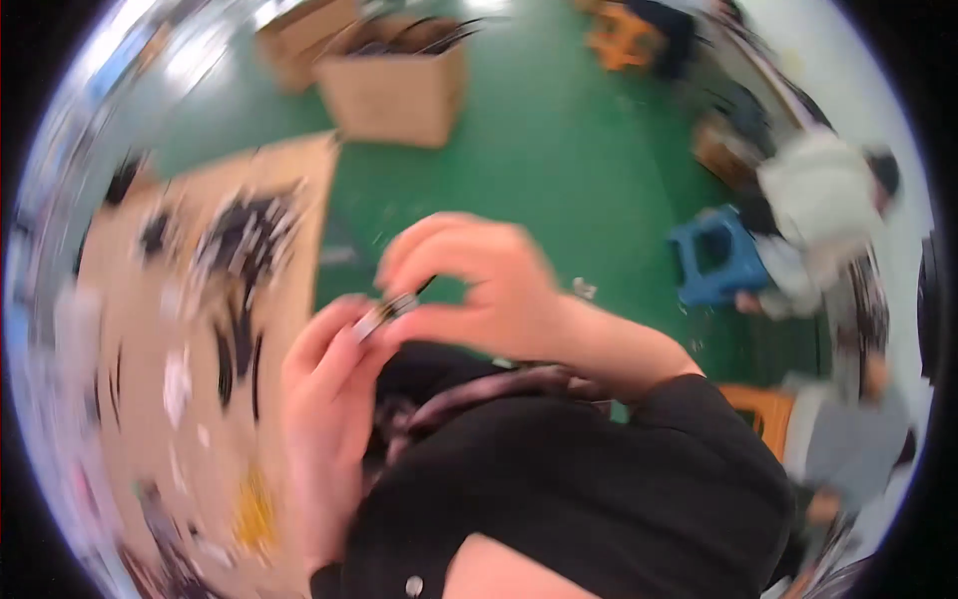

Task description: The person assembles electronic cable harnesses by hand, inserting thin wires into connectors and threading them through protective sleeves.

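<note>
Between my two hands, over the gap beside the table, is a small silver piece [371,321] with a dark band and a thin black wire-like end; blur hides its exact kind. My left hand [329,384] pinches its lower end between thumb and fingers. From the upper right, my right hand [489,285] closes thumb and fingertips on the other end, near the black tip. A heap of black and silver parts [249,235] lies on the tan table [289,329] to the left. Nearer on that table are several black cable-like strips [238,344].
A white item [178,384] and a yellow bundle [254,514] lie on the table. Beyond it, an open cardboard box [394,100] stands on the green floor. To the right are a blue stool [714,265], an orange stool [763,414] and two people, one in white [818,195].
</note>
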Demonstrator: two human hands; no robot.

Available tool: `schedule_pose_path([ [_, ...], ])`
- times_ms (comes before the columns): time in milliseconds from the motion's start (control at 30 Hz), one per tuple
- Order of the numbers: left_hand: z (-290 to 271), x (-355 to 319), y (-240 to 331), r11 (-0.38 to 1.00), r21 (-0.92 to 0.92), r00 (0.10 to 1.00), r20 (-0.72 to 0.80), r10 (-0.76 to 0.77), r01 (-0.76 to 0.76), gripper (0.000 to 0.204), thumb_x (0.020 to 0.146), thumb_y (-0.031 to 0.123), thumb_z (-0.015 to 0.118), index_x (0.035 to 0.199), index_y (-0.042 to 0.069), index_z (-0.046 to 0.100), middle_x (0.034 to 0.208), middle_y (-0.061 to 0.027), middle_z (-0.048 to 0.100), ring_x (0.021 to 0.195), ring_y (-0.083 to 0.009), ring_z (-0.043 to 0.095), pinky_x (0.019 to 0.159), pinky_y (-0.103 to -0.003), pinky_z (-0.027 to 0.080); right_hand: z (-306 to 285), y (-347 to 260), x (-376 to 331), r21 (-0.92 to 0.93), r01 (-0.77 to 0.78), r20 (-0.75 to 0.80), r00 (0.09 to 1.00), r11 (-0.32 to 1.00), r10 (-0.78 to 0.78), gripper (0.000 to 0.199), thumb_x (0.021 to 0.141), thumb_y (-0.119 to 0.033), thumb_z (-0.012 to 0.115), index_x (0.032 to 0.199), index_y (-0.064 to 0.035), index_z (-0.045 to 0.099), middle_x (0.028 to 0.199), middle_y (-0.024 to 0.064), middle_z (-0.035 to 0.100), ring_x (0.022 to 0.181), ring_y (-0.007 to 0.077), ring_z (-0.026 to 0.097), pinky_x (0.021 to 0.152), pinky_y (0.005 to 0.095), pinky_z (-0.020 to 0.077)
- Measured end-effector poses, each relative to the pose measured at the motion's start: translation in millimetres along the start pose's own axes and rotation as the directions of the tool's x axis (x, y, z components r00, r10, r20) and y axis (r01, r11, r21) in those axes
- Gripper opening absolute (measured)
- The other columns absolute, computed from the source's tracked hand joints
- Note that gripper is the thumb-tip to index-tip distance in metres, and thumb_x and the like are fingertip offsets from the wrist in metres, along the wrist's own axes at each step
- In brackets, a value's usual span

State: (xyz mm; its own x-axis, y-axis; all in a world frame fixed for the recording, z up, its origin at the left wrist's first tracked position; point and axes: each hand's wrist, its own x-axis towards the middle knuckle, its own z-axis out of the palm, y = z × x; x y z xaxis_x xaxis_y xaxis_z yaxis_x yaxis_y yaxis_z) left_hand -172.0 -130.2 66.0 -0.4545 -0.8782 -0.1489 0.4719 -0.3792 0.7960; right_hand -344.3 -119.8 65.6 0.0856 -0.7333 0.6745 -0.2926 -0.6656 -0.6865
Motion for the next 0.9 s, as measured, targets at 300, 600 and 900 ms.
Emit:
schedule_pose_path([
  [300,-9,-30,-1,0.971,-0.168,0.983,-0.097,0.156,-0.17,0.018,0.075,0.0,0.056,0.092,0.0,0.051,0.09,-0.0145,0.058,0.081,-0.0186,0.058,0.074,-0.029,0.047,23,-10,10,0.121,-0.018,0.271,0.963,0.993,-0.016,0.028,0.054,-0.001,0.073,0.076,-0.0014,0.056,0.076,0.0101,0.055,0.065,0.0154,0.053,0.058,0.0234,0.0425],
  [600,-11,-33,-4,0.97,0.047,0.964,-0.11,0.241,-0.238,0.018,0.075,-0.006,0.054,0.092,-0.002,0.051,0.088,-0.0123,0.058,0.081,-0.0147,0.057,0.074,-0.024,0.046,31,6,5,0.069,0.215,0.198,0.954,0.974,-0.225,0.027,0.056,-0.005,0.074,0.076,0.0,0.056,0.074,0.0097,0.053,0.06,0.0145,0.051,0.049,0.0225,0.0416],
  [900,-16,-26,-1,0.971,0.136,0.974,-0.091,0.21,-0.197,0.02,0.072,-0.003,0.059,0.091,-0.003,0.051,0.086,-0.0105,0.058,0.078,-0.013,0.056,0.07,-0.022,0.045,32,15,5,0.23,0.077,0.244,0.96,0.97,-0.134,0.027,0.055,-0.006,0.074,0.076,-0.0007,0.057,0.072,0.0098,0.052,0.058,0.0144,0.05,0.048,0.0219,0.04],
])
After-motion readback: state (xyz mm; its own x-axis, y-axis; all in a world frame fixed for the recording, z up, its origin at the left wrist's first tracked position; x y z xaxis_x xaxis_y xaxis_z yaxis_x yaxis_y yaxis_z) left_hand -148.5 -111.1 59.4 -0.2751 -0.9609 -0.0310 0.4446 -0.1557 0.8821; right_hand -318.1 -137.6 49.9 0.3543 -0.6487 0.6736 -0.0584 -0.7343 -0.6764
